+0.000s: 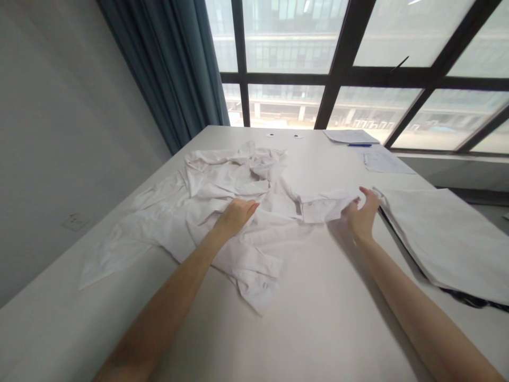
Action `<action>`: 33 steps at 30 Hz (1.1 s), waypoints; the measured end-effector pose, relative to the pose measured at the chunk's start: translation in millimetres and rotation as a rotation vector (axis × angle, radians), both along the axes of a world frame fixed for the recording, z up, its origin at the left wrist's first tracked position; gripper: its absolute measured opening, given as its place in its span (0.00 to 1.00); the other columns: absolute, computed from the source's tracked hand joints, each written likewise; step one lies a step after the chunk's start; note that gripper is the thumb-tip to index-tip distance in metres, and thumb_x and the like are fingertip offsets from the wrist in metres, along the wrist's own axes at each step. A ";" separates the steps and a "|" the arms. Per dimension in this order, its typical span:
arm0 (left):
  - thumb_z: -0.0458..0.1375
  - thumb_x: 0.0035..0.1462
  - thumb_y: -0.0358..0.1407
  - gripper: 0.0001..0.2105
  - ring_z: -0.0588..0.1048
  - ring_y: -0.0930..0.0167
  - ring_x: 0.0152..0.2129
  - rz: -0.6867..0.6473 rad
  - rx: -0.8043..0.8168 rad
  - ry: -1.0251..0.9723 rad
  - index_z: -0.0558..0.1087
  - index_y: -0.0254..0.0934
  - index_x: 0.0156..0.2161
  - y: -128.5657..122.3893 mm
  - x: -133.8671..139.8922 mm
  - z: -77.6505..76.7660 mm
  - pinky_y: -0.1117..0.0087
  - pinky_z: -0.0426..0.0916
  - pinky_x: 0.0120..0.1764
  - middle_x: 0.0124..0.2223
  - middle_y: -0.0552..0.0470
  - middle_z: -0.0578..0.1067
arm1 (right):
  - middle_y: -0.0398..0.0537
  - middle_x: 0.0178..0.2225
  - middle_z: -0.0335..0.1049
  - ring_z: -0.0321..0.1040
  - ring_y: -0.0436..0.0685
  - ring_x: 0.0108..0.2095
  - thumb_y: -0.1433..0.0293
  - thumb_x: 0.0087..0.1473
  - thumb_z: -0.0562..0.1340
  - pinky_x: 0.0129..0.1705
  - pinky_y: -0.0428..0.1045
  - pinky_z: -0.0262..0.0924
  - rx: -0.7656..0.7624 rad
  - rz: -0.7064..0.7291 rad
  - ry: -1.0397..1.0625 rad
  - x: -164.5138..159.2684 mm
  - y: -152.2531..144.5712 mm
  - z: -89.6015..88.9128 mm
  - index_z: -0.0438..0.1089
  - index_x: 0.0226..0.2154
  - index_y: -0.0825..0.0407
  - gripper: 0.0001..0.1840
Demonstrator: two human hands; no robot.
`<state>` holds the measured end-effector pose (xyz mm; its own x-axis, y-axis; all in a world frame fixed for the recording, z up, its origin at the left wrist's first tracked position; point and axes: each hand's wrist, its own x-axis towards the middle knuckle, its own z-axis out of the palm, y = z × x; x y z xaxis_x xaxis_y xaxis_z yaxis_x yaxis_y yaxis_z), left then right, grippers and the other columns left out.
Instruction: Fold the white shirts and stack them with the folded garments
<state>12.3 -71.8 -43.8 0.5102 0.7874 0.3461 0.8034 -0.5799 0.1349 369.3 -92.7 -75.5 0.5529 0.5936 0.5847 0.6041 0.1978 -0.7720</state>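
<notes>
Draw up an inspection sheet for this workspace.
Surface: white table, light-toned and glossy.
Work item: white garment, rumpled and spread out.
Clutter: papers and a blue pen at the far right; folded white fabric at right, something black showing beneath its edge, unclear what.
Hands: left hand on the garment, grip unclear; right hand holding a narrow end of it.
Cables: nothing seen.
Surroundings: windows ahead, blue curtain and wall socket at left.

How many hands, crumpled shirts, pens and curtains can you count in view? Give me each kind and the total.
Hands (left hand, right hand): 2
Crumpled white shirt: 1
Blue pen: 1
Blue curtain: 1
Total: 5
</notes>
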 end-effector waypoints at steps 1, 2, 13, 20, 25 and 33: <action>0.39 0.70 0.41 0.22 0.73 0.66 0.29 0.001 0.003 0.006 0.71 0.36 0.32 -2.1 2.5 0.4 0.67 0.63 0.36 0.29 0.46 0.75 | 0.57 0.51 0.63 0.57 0.64 0.56 0.73 0.47 0.56 0.58 0.63 0.50 0.028 0.044 -0.124 -8.5 -5.5 2.6 0.65 0.46 0.52 0.21; 0.39 0.70 0.41 0.22 0.73 0.66 0.29 0.002 0.006 0.012 0.71 0.36 0.32 -4.4 5.4 0.8 0.67 0.63 0.35 0.29 0.46 0.75 | 0.57 0.51 0.63 0.57 0.64 0.56 0.74 0.48 0.55 0.58 0.62 0.51 0.050 0.114 -0.221 -18.4 -11.1 5.0 0.66 0.47 0.52 0.21; 0.44 0.69 0.37 0.17 0.72 0.65 0.35 -0.203 -0.003 0.058 0.72 0.35 0.33 -19.7 23.5 19.9 0.63 0.62 0.45 0.33 0.47 0.75 | 0.51 0.43 0.74 0.68 0.59 0.45 0.70 0.63 0.52 0.56 0.59 0.52 -0.221 0.850 -0.758 -73.7 -34.6 4.0 0.69 0.42 0.48 0.11; 0.53 0.64 0.42 0.16 0.64 0.58 0.57 0.076 -0.021 0.139 0.70 0.41 0.54 -1.4 -20.4 17.7 0.49 0.47 0.61 0.55 0.42 0.70 | 0.50 0.35 0.73 0.68 0.60 0.40 0.67 0.60 0.53 0.50 0.57 0.56 -0.183 0.598 -0.508 -54.3 -23.8 -1.5 0.68 0.36 0.49 0.09; 0.54 0.63 0.41 0.22 0.61 0.56 0.61 0.255 -0.174 0.238 0.64 0.44 0.61 5.5 -48.4 22.7 0.46 0.49 0.60 0.61 0.40 0.66 | 0.51 0.33 0.72 0.68 0.60 0.35 0.61 0.59 0.53 0.40 0.55 0.60 -0.153 0.375 -0.268 -42.7 -14.5 -8.5 0.66 0.34 0.50 0.11; 0.50 0.55 0.28 0.20 0.75 0.65 0.47 0.289 -0.195 -0.060 0.76 0.42 0.49 13.6 -79.0 50.3 0.68 0.65 0.51 0.49 0.49 0.78 | 0.48 0.31 0.72 0.68 0.58 0.34 0.61 0.55 0.55 0.38 0.53 0.61 -0.148 0.237 -0.098 -23.4 -6.8 -12.5 0.66 0.33 0.50 0.10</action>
